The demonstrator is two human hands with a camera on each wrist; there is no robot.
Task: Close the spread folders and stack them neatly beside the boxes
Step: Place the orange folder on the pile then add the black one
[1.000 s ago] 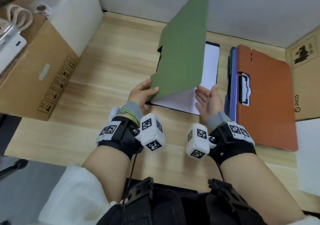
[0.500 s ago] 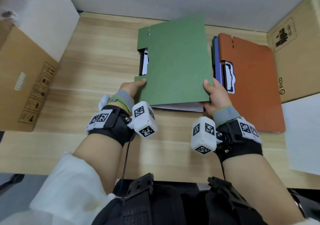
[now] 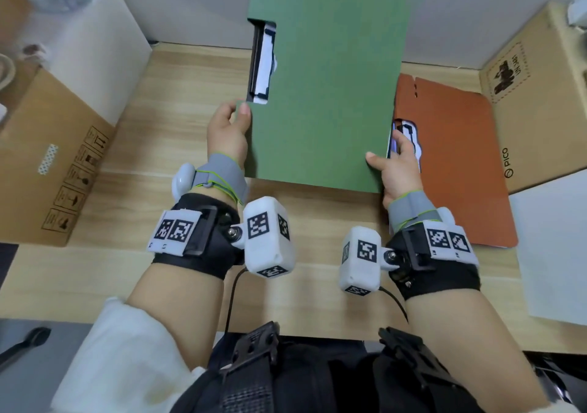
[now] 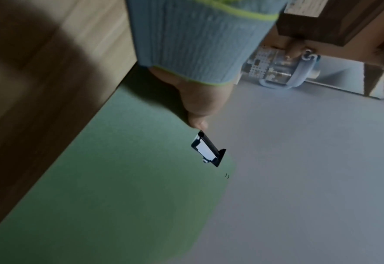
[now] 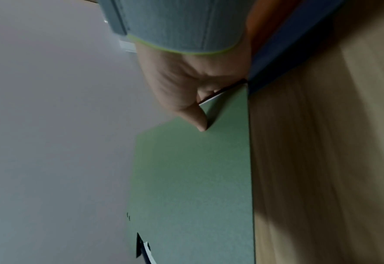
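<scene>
A closed green folder (image 3: 324, 89) is held up off the wooden desk (image 3: 165, 127), its far end raised toward the wall. My left hand (image 3: 228, 127) pinches its left edge just below the clip cut-out, thumb on the cover. On the opposite side my right hand (image 3: 394, 162) grips the right edge near the bottom corner, thumb on top. In the left wrist view the green folder (image 4: 123, 187) and its black clip (image 4: 209, 150) show; the right wrist view shows my thumb on the green folder (image 5: 191, 169). A closed orange folder (image 3: 451, 165) lies on a blue one at the right.
A brown PICO carton (image 3: 536, 95) stands right of the orange folder, with a white sheet (image 3: 552, 247) in front of it. A large brown carton (image 3: 47, 165) and a white box (image 3: 92, 47) stand at the left. The grey wall (image 3: 476, 6) runs behind the desk.
The green cover swung down shut over the white pages. Both hands then took the folder by its side edges and lifted it off the desk, upward and toward the right.
</scene>
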